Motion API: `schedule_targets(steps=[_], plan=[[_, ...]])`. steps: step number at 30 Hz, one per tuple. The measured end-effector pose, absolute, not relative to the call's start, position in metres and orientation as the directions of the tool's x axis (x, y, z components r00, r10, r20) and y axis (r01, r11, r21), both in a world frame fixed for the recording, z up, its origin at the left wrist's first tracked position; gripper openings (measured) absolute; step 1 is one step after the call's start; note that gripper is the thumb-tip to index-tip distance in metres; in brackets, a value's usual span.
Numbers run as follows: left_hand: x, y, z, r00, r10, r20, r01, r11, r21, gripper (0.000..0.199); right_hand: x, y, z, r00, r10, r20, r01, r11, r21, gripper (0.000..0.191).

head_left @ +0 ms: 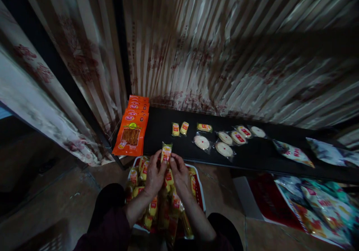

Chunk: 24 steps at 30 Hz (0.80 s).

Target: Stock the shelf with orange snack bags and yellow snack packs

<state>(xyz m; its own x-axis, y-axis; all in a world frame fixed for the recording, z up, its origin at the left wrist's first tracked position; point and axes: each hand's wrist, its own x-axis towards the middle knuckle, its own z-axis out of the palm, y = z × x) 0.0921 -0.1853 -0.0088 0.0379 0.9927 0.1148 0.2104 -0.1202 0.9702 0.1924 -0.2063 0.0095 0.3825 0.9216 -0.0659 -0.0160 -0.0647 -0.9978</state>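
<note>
Between my two hands, one small yellow wrapped snack [166, 153] stands upright with its red label facing me. My left hand [155, 171] pinches its left side, and my right hand [179, 171] has its fingers at the lower right side. Both hands are above a white-rimmed basket [202, 195] full of similar yellow packets [153, 207]. Beyond them, on the black shelf [159, 122], lie two yellow packets [180, 128] side by side and another one [204, 127] to their right.
Orange snack bags [130, 131] overlap at the shelf's left end. Round wrapped cakes [224, 149] and larger bags [293, 153] lie further right. A red and white box [249, 198] with bags stands on the floor at right. A dark post [121, 37] rises at left before curtains.
</note>
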Motion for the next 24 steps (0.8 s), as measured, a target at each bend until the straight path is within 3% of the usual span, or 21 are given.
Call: schedule_targets(steps=[8, 18, 24], plan=[[0.100, -0.141, -0.002, -0.040, 0.994, 0.105, 0.203, -0.095, 0.974, 0.035, 0.198, -0.154, 0.005, 0.287, 0.955, -0.071, -0.050, -0.059, -0.997, 0.043], [0.109, -0.088, -0.012, -0.135, 0.988, 0.080, 0.236, -0.046, 0.971, 0.039, 0.196, -0.101, -0.005, 0.354, 0.933, 0.062, 0.127, 0.018, -0.992, 0.037], [0.116, -0.053, -0.002, -0.110, 0.990, 0.089, 0.278, -0.055, 0.959, 0.035, 0.199, -0.063, -0.008, 0.438, 0.892, 0.111, 0.195, 0.026, -0.981, 0.032]])
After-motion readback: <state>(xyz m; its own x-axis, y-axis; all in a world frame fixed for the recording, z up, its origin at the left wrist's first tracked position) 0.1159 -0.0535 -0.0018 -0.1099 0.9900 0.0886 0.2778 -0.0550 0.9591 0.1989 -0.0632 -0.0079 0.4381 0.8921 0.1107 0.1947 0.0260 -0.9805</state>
